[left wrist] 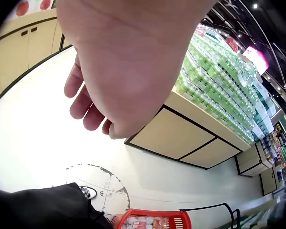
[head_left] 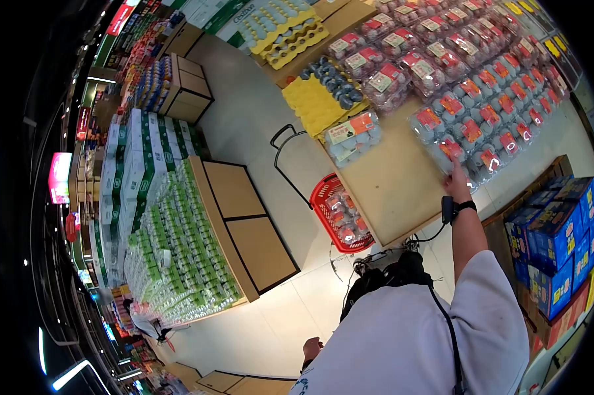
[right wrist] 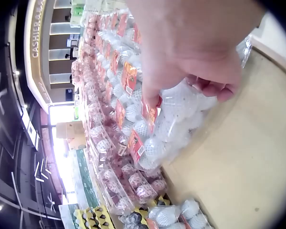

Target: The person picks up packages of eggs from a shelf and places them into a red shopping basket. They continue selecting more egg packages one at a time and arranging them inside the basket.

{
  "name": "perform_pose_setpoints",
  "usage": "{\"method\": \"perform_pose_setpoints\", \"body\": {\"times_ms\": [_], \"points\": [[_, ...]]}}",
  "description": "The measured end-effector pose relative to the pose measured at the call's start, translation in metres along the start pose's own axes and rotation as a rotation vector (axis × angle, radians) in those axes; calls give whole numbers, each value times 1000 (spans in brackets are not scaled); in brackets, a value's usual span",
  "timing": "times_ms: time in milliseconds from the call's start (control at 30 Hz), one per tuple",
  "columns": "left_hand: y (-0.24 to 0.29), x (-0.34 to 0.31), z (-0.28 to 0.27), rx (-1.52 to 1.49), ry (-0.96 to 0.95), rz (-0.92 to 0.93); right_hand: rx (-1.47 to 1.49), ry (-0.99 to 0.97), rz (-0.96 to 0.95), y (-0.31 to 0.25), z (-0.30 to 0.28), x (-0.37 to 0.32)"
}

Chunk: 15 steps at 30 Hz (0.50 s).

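Note:
My right hand (head_left: 456,183) reaches to the near corner of the clear packs of white-netted fruit (head_left: 471,131) with red labels. In the right wrist view, one finger of the right hand (right wrist: 195,52) touches a red-orange label (right wrist: 151,114) on the nearest pack; the other fingers are bent beside the clear plastic. The contact under them is hidden. My left hand (head_left: 312,347) hangs low, away from the goods; in the left wrist view that hand (left wrist: 124,71) is loosely curled with nothing in it.
A red basket (head_left: 353,249) holding packs stands on the floor beside the wooden display table (head_left: 396,191). Another pack (head_left: 353,138) lies on the table's left edge by yellow trays (head_left: 317,105). Green bottles (head_left: 178,243) are stacked at left, blue boxes (head_left: 557,227) at right.

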<state>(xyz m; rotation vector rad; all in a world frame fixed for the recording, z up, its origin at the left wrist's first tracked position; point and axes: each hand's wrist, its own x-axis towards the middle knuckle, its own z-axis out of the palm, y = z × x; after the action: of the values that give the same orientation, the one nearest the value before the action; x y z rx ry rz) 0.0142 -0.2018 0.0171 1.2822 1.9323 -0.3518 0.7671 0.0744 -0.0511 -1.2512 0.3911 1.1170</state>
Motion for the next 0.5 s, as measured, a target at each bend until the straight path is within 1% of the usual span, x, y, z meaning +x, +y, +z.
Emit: {"method": "perform_pose_setpoints", "body": {"times_ms": [33, 67, 100, 133, 167, 233, 267, 333, 400, 500], "points": [[9, -2, -1, -46, 41, -13, -7, -17, -1, -1, -2, -2], [17, -4, -1, -93, 83, -24, -9, 36, -11, 0, -1, -8], [61, -18, -21, -283, 92, -153, -8, 89, -22, 2, 0, -12], [85, -28, -35, -474, 99, -280, -52, 15, -54, 8, -9, -3], [81, -25, -34, -489, 110, -277, -55, -3, -58, 10, -14, 1], [69, -14, -34, -577, 139, -269, -30, 65, -118, 14, -8, 2], [61, -11, -35, -609, 153, -259, -110, 96, -150, 11, -4, -1], [39, -6, -42, -588, 172, -225, -151, 76, -185, 11, 7, -4], [14, 1, -44, -572, 191, -176, -179, 91, -270, 12, 12, -1], [-22, -7, -62, -536, 140, -220, -108, 274, -289, 24, 2, 37]]}}
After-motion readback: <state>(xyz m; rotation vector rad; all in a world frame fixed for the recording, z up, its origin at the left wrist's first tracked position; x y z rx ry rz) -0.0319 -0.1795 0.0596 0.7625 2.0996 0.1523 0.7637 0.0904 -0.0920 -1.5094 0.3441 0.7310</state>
